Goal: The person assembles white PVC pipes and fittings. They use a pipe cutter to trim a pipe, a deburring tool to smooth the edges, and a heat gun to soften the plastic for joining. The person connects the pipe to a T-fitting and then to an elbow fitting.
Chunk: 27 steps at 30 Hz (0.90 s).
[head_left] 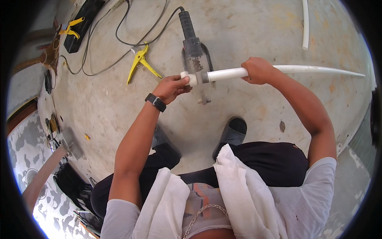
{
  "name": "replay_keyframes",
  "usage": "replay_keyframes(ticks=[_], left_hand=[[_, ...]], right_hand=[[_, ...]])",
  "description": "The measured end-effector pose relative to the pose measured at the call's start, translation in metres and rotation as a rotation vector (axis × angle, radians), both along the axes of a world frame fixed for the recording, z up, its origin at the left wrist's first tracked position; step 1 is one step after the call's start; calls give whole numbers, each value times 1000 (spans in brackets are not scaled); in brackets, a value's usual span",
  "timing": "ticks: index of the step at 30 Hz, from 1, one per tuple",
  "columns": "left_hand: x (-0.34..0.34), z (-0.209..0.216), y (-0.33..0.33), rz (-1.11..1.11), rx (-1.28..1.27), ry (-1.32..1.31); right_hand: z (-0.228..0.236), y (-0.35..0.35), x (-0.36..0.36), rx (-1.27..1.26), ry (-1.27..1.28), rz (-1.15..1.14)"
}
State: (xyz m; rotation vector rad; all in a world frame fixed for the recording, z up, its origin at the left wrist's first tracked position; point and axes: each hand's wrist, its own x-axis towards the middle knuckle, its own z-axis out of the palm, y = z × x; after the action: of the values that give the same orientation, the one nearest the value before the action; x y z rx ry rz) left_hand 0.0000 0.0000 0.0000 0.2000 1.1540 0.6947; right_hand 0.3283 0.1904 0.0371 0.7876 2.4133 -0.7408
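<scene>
My left hand, with a black band at the wrist, grips a white plastic pipe fitting between thumb and fingers. My right hand is wrapped round a long white plastic pipe, which runs out to the right. Between them stands a pipe welding iron with a black handle and cord, pointing toward me. The fitting meets the left side of its grey heating head, and the pipe's end meets the right side. How deep either sits on the head is hidden.
A yellow-handled pipe cutter lies on the concrete floor, left of the iron. Another yellow tool rests by a long black case. Cords loop across the far left. A second white pipe lies far right. My sandalled feet are below.
</scene>
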Motion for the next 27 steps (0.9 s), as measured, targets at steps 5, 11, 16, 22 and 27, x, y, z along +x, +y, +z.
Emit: replay_keyframes(ticks=[5,11,16,22,27], left_hand=[[-1,-2,1,9,10,-12],[4,0,-2,41,11,-2],[2,-1,-2,68,2,13],[4,2,1,26,12,54],[4,7,-1,-1,10,79]], right_hand=[[5,10,-7,-110,-21,28],[5,12,-10,-195,-67,6],[5,17,-14,-267,-152,-33],[7,18,-17,-295,-176,-40],[5,6,-6,-117,-22,-25]])
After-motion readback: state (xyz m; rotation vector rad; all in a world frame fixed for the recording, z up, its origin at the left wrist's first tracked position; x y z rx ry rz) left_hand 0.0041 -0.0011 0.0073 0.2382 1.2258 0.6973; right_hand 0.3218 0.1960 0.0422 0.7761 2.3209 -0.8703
